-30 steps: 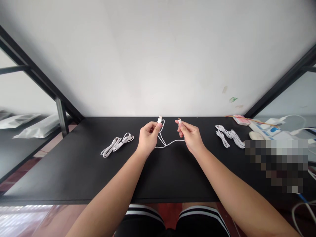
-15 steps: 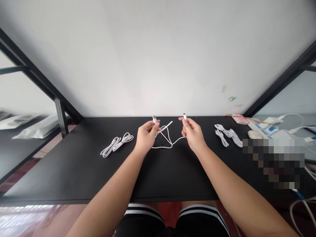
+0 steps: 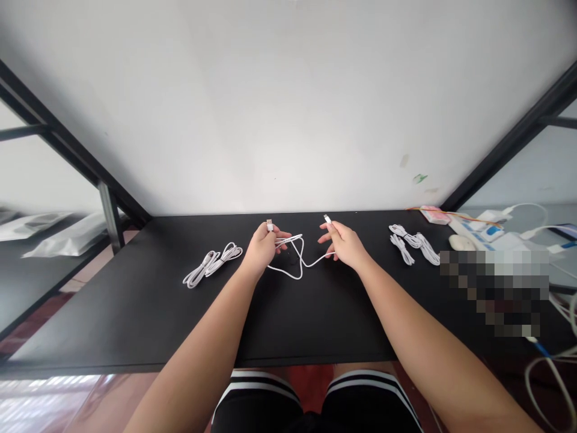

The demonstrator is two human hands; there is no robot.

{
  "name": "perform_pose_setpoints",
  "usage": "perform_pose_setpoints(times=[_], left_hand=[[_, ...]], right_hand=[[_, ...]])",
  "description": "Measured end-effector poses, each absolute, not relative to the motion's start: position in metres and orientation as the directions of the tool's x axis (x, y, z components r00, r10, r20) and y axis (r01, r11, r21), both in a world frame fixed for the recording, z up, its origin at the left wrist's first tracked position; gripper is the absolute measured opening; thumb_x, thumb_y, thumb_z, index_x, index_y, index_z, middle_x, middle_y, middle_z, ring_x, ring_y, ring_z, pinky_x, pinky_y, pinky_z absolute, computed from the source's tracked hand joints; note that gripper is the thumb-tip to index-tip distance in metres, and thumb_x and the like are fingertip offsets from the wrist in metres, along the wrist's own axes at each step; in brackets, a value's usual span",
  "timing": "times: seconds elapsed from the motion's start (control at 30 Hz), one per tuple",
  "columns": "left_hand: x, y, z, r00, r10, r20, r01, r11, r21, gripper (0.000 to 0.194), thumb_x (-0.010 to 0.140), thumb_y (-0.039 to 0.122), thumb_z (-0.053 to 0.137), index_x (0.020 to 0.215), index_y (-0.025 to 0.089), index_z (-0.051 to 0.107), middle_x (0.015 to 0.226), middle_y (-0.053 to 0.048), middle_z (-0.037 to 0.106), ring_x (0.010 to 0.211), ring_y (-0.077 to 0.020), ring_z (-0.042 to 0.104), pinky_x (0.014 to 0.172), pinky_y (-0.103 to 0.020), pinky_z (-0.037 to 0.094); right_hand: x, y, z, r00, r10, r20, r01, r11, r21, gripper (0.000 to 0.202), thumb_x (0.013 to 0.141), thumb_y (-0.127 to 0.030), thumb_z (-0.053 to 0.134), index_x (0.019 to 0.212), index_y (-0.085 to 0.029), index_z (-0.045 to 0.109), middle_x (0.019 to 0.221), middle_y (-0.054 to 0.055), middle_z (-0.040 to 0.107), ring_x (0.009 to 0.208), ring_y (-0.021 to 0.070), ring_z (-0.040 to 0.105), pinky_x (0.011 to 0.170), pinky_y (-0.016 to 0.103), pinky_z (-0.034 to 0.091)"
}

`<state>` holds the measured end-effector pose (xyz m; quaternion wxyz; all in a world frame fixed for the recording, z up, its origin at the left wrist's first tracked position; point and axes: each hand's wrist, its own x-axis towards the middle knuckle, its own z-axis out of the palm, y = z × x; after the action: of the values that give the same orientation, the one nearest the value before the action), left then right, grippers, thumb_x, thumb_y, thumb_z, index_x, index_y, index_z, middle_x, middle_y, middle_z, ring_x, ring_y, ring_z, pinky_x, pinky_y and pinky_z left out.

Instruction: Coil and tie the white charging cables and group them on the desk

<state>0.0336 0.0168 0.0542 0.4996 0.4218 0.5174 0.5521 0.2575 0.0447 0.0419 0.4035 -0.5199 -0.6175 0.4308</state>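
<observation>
A white USB cable (image 3: 300, 260) runs in loose loops between my two hands above the black table. Its wide USB plug (image 3: 270, 225) points up out of my left hand (image 3: 262, 246), which is closed on the cable with several strands across the fingers. At the other end, a small plug (image 3: 327, 219) sticks up from the thumb and fingertips of my right hand (image 3: 343, 242). A strand of cable also crosses that hand's lower fingers. Left of my left hand lies a tied white cable bundle (image 3: 211, 266); more coiled white cables (image 3: 413, 240) lie to the right.
The black table (image 3: 148, 313) meets a pale wall at the back. At the right stand a power strip with chargers (image 3: 489, 231), a pink-and-white box (image 3: 435, 214), a white rounded object (image 3: 463, 243) and trailing cords. Plastic-wrapped items (image 3: 67, 234) lie on the left shelf beyond a black frame post.
Both hands have shifted slightly left, each still holding its plug end. The left hand has turned, and the loop between the hands has changed shape and hangs lower.
</observation>
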Motion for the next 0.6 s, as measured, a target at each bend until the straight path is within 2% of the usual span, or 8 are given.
perform_pose_setpoints(times=[0.17,0.23,0.3,0.43,0.5,0.6], left_hand=[[0.030,0.021,0.050,-0.143,0.989,-0.033,-0.104,0.018,0.994,0.004,0.075,0.021,0.052,0.076,0.019,0.049,0.076,-0.005,0.070,0.051,-0.0104,0.053,0.046,-0.023,0.035],[0.031,0.020,0.048,-0.135,0.991,0.007,-0.042,-0.013,0.999,0.012,0.079,0.029,0.057,0.077,0.019,0.051,0.070,-0.003,0.064,0.052,-0.0103,0.051,0.048,-0.023,0.035],[0.030,0.018,0.047,-0.107,0.992,0.059,0.064,-0.052,0.997,0.024,0.078,0.038,0.068,0.081,0.019,0.053,0.068,0.000,0.060,0.056,-0.0103,0.051,0.053,-0.023,0.038],[0.023,0.012,0.047,-0.047,0.995,0.089,0.314,-0.070,0.947,0.052,0.056,0.042,0.089,0.089,0.019,0.056,0.073,0.003,0.057,0.061,-0.0109,0.050,0.058,-0.025,0.040],[0.018,0.011,0.047,-0.076,0.991,0.109,0.440,-0.065,0.896,0.053,0.052,0.040,0.091,0.087,0.020,0.056,0.077,0.001,0.059,0.063,-0.0123,0.051,0.059,-0.026,0.040],[0.013,0.010,0.049,-0.112,0.981,0.156,0.569,-0.065,0.820,0.046,0.060,0.034,0.087,0.093,0.021,0.059,0.081,-0.001,0.063,0.069,-0.0157,0.056,0.064,-0.028,0.042]], right_hand=[[0.254,0.042,0.043,-0.210,0.976,0.056,0.166,0.092,-0.982,0.050,0.097,-0.063,0.042,0.125,-0.024,0.059,0.080,0.006,0.076,0.034,0.0062,0.045,0.036,0.021,0.035],[0.252,0.041,0.044,-0.227,0.973,0.038,0.130,0.069,-0.989,0.050,0.096,-0.062,0.044,0.125,-0.024,0.059,0.081,0.007,0.076,0.036,0.0063,0.042,0.038,0.021,0.035],[0.251,0.040,0.044,-0.234,0.972,0.011,0.122,0.041,-0.992,0.048,0.096,-0.060,0.047,0.123,-0.022,0.061,0.085,0.009,0.077,0.039,0.0066,0.043,0.040,0.021,0.036],[0.254,0.042,0.044,-0.253,0.962,-0.099,0.152,-0.061,-0.987,0.037,0.098,-0.049,0.050,0.116,-0.020,0.065,0.099,0.013,0.077,0.046,0.0063,0.047,0.046,0.021,0.042],[0.257,0.042,0.043,-0.291,0.943,-0.163,0.196,-0.108,-0.975,0.030,0.097,-0.042,0.054,0.113,-0.020,0.067,0.102,0.013,0.077,0.050,0.0070,0.051,0.048,0.021,0.043],[0.259,0.043,0.041,-0.373,0.897,-0.236,0.242,-0.151,-0.958,0.024,0.094,-0.029,0.060,0.113,-0.020,0.068,0.097,0.012,0.077,0.053,0.0092,0.056,0.046,0.020,0.041]])
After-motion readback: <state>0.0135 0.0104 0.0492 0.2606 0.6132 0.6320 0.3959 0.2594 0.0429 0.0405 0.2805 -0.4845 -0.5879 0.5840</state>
